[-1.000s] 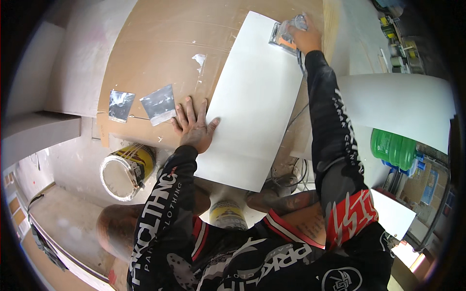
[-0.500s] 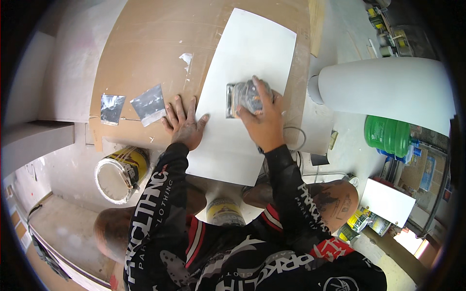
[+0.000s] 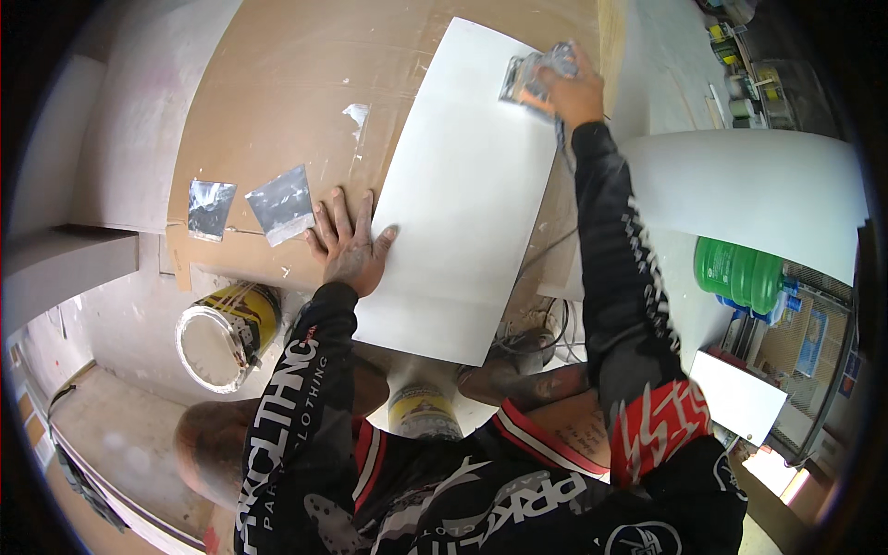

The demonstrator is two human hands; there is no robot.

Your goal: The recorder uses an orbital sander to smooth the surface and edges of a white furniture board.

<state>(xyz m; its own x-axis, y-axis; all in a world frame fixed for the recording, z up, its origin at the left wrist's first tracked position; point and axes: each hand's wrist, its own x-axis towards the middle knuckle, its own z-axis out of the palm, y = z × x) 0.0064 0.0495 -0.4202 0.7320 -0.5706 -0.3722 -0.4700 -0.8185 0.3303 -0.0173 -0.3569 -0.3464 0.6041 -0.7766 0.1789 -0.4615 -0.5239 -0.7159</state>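
A white rectangular panel (image 3: pixel 462 185) lies on a brown cardboard-covered surface (image 3: pixel 287 102). My left hand (image 3: pixel 350 245) rests flat with fingers spread at the panel's near left edge, thumb on the white face. My right hand (image 3: pixel 573 88) is stretched to the panel's far right corner, closed over a grey sanding block (image 3: pixel 529 79) pressed on the panel. Both forearms wear black printed sleeves.
Two grey sandpaper sheets (image 3: pixel 277 203) (image 3: pixel 209 208) lie left of my left hand. A yellow paint can (image 3: pixel 227 328) sits below the surface edge. Another white panel (image 3: pixel 740 199) lies at right, with green bottles (image 3: pixel 740 273), a cable tangle (image 3: pixel 536 333) and a second can (image 3: pixel 421 412).
My right hand has pushed the sanding block from the panel's middle back up to its far right corner. The left hand has stayed on the near edge.
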